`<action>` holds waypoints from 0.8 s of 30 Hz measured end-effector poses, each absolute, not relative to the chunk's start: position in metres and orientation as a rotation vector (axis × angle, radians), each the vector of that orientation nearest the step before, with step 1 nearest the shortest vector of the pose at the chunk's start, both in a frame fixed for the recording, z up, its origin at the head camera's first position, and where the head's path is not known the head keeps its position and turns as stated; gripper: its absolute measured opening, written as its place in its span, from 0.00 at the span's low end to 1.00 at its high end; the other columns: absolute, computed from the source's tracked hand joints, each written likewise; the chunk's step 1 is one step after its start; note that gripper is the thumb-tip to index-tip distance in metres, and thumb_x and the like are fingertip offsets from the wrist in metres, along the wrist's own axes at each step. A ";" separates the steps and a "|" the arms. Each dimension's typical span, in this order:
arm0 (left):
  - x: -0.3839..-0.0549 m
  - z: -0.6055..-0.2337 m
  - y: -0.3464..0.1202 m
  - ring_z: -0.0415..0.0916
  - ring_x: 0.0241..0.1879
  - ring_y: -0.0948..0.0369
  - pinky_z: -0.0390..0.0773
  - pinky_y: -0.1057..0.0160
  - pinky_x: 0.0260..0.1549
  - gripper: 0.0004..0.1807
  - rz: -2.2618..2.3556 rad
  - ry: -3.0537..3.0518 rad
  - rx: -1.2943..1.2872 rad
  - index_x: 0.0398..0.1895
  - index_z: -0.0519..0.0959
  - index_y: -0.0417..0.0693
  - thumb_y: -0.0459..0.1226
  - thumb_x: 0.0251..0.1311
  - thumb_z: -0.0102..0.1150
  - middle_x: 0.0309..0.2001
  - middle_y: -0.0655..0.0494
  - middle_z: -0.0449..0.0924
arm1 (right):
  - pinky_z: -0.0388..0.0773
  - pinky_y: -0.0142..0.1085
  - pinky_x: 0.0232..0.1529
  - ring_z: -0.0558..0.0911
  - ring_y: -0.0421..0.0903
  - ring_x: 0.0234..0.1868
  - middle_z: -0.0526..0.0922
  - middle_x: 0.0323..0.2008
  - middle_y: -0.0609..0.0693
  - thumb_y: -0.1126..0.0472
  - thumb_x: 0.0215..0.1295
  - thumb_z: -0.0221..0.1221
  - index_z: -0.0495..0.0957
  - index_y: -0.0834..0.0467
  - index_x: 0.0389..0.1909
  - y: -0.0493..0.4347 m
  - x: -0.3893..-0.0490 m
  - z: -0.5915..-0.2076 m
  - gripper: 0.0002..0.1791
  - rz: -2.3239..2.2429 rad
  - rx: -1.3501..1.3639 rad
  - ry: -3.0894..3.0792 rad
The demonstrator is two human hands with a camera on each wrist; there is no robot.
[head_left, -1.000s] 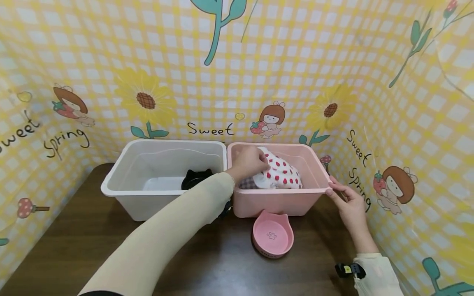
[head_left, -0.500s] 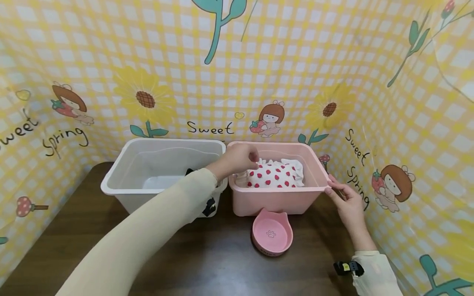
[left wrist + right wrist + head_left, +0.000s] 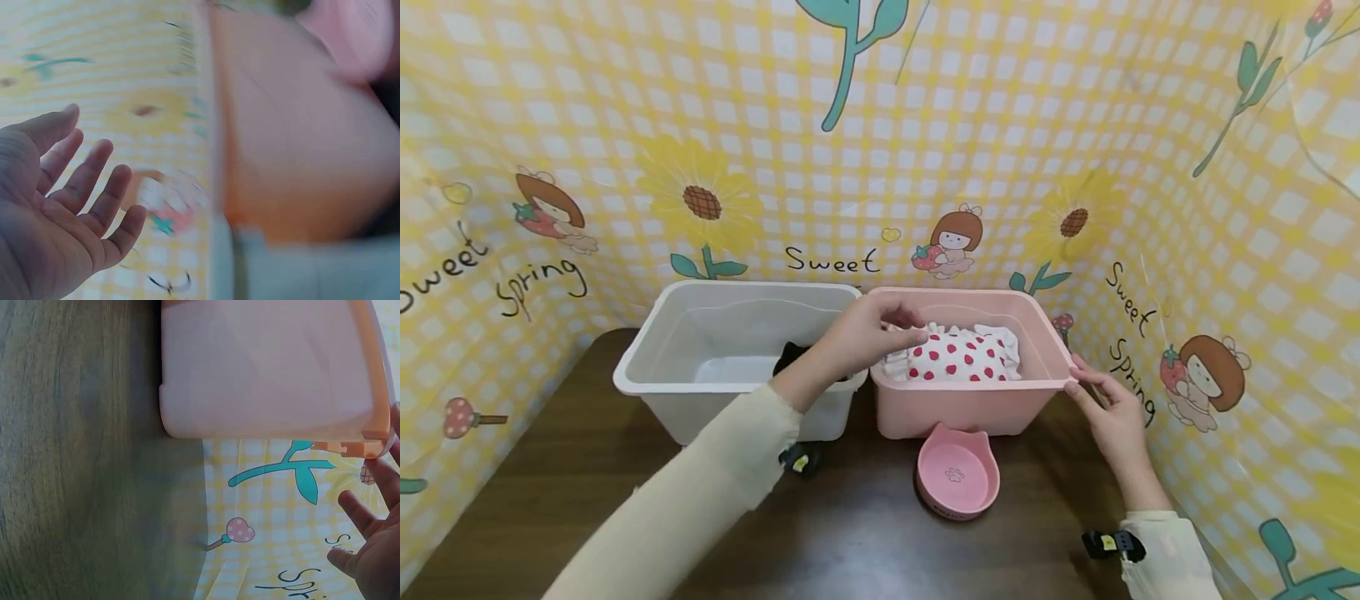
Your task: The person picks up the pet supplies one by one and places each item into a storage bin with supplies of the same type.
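Note:
My left hand (image 3: pixel 853 337) is raised over the gap between the two bins, its fingers loosely bent and nothing in them. In the left wrist view that hand (image 3: pixel 75 200) shows a bare palm with the fingers apart. Just right of its fingertips, a white ruffled cloth piece with red strawberries (image 3: pixel 958 354), puffy like a small pillow, lies in the pink bin (image 3: pixel 962 410). My right hand (image 3: pixel 1116 425) holds that bin's front right rim corner between thumb and fingers. In the right wrist view the fingers (image 3: pixel 378 478) meet the rim from below.
A light grey bin (image 3: pixel 658 383) stands left of the pink one, with a black cat-eared object (image 3: pixel 787 357) inside, partly hidden by my left arm. A pink cat-eared bowl (image 3: pixel 958 475) sits on the dark wooden table (image 3: pixel 865 533) before the pink bin. Yellow checked cloth (image 3: pixel 1000 150) surrounds the back and sides.
My left hand has let go of the strawberry-print cloth and drawn back left, its fingers loosening. The cloth now lies flat, covering the grey checked part seen earlier. The right hand stays put.

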State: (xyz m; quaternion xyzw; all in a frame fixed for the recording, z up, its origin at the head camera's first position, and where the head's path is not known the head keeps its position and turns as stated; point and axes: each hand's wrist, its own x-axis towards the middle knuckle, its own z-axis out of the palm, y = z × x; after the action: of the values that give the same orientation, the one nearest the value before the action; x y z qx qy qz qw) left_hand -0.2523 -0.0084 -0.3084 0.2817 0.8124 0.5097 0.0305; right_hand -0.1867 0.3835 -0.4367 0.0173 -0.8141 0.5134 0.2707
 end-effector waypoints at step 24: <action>-0.168 -0.379 -0.027 0.82 0.42 0.60 0.82 0.61 0.43 0.13 1.599 2.259 0.781 0.48 0.85 0.57 0.46 0.62 0.72 0.45 0.59 0.86 | 0.62 0.20 0.67 0.72 0.34 0.70 0.76 0.68 0.55 0.66 0.68 0.66 0.81 0.66 0.56 0.367 -0.184 -0.433 0.17 1.330 -0.025 -2.224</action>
State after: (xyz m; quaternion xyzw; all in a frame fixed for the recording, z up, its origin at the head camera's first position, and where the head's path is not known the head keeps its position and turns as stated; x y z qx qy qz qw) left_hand -0.1675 -0.0269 -0.3786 0.2691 0.7786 0.5511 0.1328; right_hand -0.1839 0.3670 -0.4332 -0.0094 -0.8259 0.4939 0.2717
